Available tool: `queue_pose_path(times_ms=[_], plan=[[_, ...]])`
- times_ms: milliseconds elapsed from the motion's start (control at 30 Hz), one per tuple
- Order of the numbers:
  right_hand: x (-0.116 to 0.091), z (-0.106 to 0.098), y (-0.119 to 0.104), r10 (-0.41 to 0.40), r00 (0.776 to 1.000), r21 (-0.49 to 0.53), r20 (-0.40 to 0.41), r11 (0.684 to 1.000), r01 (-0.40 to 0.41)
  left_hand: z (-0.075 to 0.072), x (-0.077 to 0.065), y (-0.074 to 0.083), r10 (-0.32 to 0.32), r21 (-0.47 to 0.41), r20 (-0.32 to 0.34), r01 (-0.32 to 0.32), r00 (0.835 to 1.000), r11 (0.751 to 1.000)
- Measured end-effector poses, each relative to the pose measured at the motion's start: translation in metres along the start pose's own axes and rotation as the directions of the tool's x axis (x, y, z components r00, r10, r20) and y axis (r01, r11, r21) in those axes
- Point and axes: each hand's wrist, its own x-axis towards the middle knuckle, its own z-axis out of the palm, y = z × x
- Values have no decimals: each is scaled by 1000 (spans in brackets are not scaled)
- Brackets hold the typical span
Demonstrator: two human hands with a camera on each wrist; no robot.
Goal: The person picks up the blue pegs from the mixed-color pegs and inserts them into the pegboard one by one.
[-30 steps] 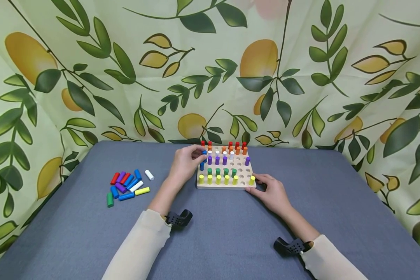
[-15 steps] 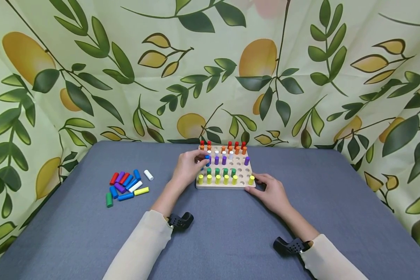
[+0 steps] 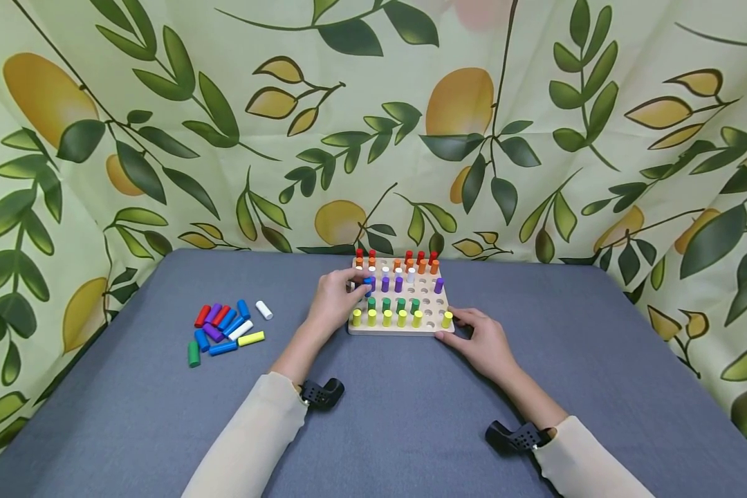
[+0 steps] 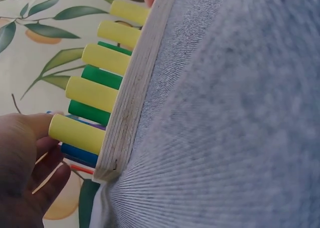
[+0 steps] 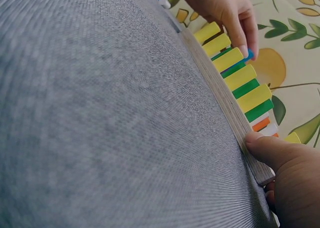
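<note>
A wooden pegboard stands at the back middle, with rows of upright coloured pegs. My left hand is over its left side, pinching a blue peg between thumb and fingertips, at the row between the purple and green pegs. Another blue peg stands behind the nearest yellow peg in the left wrist view; the hand hides it from the head. My right hand grips the board's front right corner, thumb along the front edge.
Several loose pegs in red, purple, blue, white, yellow and green lie on the grey cloth left of the board, among them a green peg and a white peg. A leaf-patterned curtain hangs behind the table.
My left hand has shifted slightly right with the blue peg, from the leftmost column to the second, and the peg is now lower. The right hand keeps its hold on the corner.
</note>
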Motion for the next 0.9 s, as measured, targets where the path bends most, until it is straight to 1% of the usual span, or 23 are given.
queue_pose_path(times_ms=[133, 500, 733, 900], plan=[[0, 0, 0, -2, 1000, -4, -1, 1000, 2, 1, 0, -1, -4, 0, -1, 4, 1000, 1000], [0, 0, -1, -3, 1000, -12, -4, 1000, 3, 4, 0, -3, -27, -12, 22, 27, 999, 1000], [0, 0, -2, -8, 1000, -7, -3, 1000, 8, 5, 0, -6, -54, -20, 39, 55, 998, 998], [0, -1, -2, -7, 1000, -9, -1, 1000, 7, 6, 0, -6, -60, -27, 39, 62, 997, 998]])
